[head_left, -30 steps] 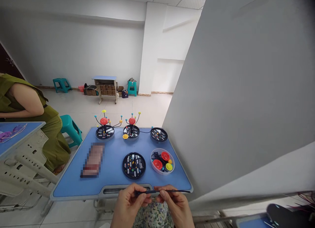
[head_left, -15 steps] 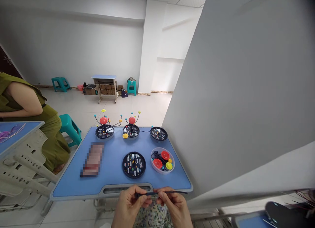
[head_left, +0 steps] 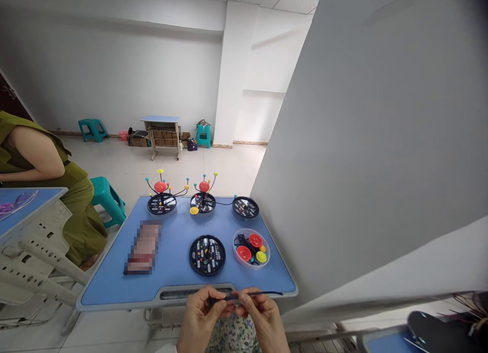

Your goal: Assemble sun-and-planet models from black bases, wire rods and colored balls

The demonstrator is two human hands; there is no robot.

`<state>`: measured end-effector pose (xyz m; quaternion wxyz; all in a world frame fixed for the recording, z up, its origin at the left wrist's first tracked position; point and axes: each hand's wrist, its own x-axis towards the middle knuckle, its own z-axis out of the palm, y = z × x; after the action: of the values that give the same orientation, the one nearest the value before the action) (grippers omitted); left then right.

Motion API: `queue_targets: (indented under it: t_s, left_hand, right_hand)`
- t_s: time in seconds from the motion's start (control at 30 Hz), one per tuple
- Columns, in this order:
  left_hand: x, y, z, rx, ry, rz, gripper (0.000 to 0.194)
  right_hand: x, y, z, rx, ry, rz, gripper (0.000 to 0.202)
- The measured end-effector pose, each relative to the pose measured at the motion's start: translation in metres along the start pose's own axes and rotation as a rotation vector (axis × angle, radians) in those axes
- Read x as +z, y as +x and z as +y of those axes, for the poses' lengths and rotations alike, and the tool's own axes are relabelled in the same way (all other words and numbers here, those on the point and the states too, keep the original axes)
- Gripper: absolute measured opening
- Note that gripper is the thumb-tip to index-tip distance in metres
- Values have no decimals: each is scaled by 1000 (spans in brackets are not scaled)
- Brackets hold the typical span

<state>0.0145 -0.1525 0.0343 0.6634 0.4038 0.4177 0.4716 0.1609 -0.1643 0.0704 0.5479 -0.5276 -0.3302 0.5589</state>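
Observation:
Just off the desk's near edge, my left hand pinches the thicker left end of a thin black plastic rod. My right hand pinches the same rod near its middle, and a slender, slightly curved end sticks out to the right. Beyond my hands lies a round black base printed with planets and labels. To its right, a clear round tub holds black rods, red half-shells and small yellow, orange and blue pieces.
Two planet models with red balls and bent arms stand at the back of the blue desk, beside another round base. A blurred flat item lies left. A wall rises right; a person in green sits left.
My right hand has shifted left along with the rod's free end, so my two hands are closer together. The things on the desk look the same.

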Motion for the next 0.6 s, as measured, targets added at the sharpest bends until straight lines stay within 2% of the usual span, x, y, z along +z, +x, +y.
queue_targets:
  t_s: [0.2, 0.3, 0.43, 0.6]
  left_hand:
    - [-13, 12, 6, 83, 171, -6, 31]
    - [-23, 18, 15, 165, 284, 63, 32]
    - [-29, 28, 31, 265, 410, 120, 31]
    - [-29, 61, 43, 490, 587, 318, 26]
  right_hand:
    - [3, 16, 10, -37, 8, 36, 44]
    - [5, 30, 8, -82, 12, 46, 45]
    - [16, 52, -6, -116, 26, -10, 46]
    - [39, 82, -29, -145, 49, -42, 50]
